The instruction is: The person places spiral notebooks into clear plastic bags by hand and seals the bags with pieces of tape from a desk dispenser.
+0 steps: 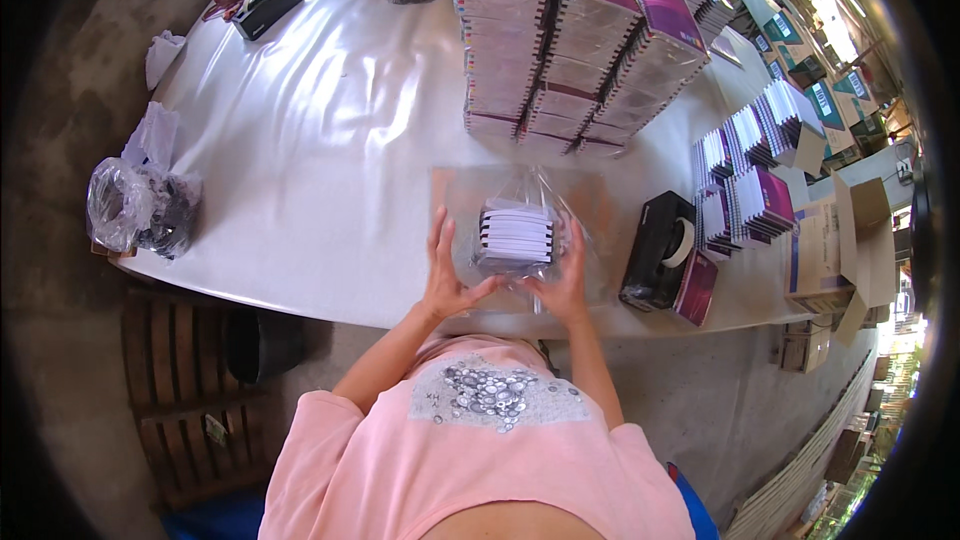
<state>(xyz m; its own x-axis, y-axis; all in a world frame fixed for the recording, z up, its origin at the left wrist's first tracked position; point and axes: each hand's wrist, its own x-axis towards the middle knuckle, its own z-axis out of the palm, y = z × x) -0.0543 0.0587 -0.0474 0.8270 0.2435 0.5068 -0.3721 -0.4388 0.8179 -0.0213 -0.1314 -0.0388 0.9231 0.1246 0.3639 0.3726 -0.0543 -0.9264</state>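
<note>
A small stack of spiral notebooks (516, 240), white page edges and black coils showing, lies inside a clear plastic bag (533, 185) near the table's front edge. Under the bag is a flat brown cardboard sheet (596, 190). My left hand (449, 278) is open at the stack's left, fingers spread and thumb reaching to the bag's near edge. Against the bag's right side, my right hand (562, 282) grips the plastic, its thumb at the near edge. Some of its fingertips are hard to make out through the shiny film.
Tall stacks of wrapped purple notebooks (580, 50) stand beyond the bag. To the right are a black tape dispenser (655, 250), more notebooks (745, 205) and an open carton (825, 250). Crumpled plastic (145, 195) sits at the left edge, another tape dispenser (268, 10) farther back.
</note>
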